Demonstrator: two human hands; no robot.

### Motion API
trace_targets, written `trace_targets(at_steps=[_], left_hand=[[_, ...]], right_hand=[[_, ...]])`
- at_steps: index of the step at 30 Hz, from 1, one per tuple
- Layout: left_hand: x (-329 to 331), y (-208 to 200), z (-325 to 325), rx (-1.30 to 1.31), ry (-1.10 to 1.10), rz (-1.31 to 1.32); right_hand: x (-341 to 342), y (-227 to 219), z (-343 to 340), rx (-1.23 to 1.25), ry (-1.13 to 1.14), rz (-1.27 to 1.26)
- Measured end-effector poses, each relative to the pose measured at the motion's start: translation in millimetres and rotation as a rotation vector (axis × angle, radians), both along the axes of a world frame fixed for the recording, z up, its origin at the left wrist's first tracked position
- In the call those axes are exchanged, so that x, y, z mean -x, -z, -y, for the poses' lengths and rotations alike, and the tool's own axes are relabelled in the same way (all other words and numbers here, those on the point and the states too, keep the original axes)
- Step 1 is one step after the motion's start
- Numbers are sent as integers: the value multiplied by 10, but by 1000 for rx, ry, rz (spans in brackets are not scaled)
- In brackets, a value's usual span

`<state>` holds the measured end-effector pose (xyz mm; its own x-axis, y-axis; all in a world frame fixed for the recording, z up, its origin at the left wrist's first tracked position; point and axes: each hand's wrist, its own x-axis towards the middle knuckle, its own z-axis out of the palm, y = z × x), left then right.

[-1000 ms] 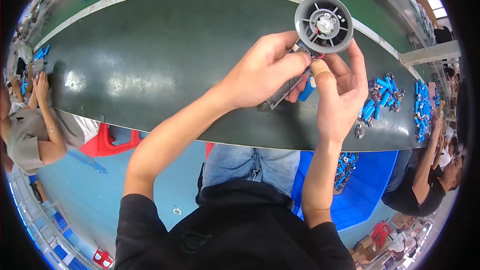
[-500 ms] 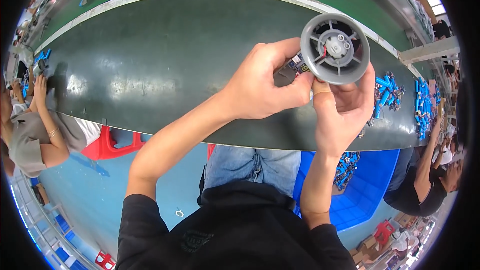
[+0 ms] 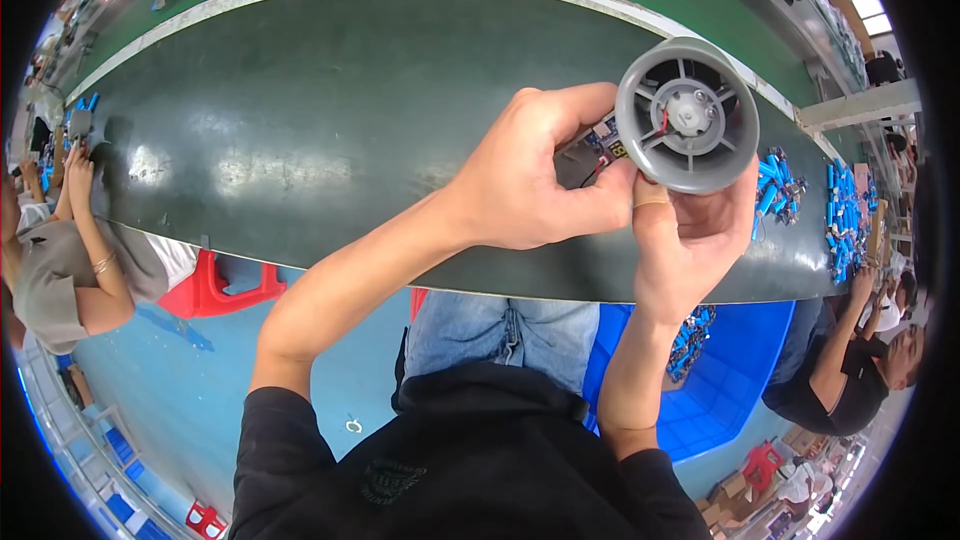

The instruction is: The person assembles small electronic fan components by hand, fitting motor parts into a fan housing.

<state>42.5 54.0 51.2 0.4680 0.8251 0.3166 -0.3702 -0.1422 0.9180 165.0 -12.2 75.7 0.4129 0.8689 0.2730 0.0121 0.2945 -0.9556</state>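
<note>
A round grey ducted fan housing (image 3: 688, 113) is held up above the bench, its open mouth toward me. Spokes and a central motor hub with a red wire show inside it. My right hand (image 3: 693, 245) is closed round the housing from below, its thumb at the lower rim and its other fingers mostly behind. Against the housing's left side, my left hand (image 3: 525, 175) pinches a small circuit board (image 3: 608, 137) between thumb and forefinger. Thin red and black wires show by the board. Its far end is hidden by the housing.
The dark green bench (image 3: 380, 90) runs across in front of me. Blue cylindrical cells with wires (image 3: 775, 188) lie in piles at the right. A blue bin (image 3: 735, 370) with similar parts stands below. Co-workers sit at both sides; a red stool (image 3: 225, 285) is at the left.
Both hands and the fan housing have shifted slightly right and toward me. The housing has tilted a little, and more of the board and its wires now show.
</note>
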Motion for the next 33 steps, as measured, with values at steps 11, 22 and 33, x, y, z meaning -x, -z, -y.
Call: trace_targets(at_steps=[11, 22, 33], left_hand=[[-51, 61, 11, -107, -72, -55], [79, -74, -85, 272, 224, 30], [137, -104, -128, 371, 488, 10]], right_hand=[[9, 33, 28, -7, 23, -34], [-218, 62, -30, 6, -61, 123], [-88, 17, -319, -10, -25, -59]])
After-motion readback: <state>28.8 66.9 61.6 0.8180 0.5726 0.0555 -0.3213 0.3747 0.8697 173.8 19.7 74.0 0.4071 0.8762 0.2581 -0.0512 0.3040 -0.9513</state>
